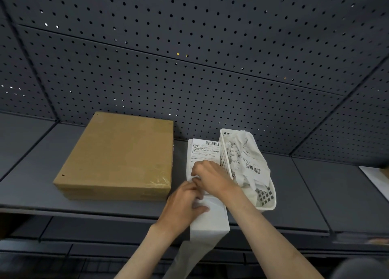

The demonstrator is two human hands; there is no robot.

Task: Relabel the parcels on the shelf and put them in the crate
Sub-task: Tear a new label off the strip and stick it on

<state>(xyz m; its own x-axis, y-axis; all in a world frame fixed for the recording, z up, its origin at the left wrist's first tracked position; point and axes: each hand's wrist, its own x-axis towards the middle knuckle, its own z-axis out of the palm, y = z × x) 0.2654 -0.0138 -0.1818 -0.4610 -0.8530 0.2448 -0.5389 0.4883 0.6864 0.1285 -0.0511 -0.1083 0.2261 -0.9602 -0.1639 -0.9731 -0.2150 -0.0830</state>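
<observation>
A flat brown cardboard parcel (117,154) lies on the dark grey shelf (305,190), left of centre, with no label on its top. Right of it lies a stack of white shipping labels (203,150) whose backing strip (207,221) hangs over the shelf's front edge. My left hand (183,205) grips the strip near the shelf edge. My right hand (210,175) pinches a label at the lower end of the stack, just above my left hand.
A white plastic basket (267,203) full of crumpled used labels stands right of the label stack, touching it. A dark pegboard wall (189,68) backs the shelf. A white sheet (376,179) shows at the right edge. Lower shelves lie below.
</observation>
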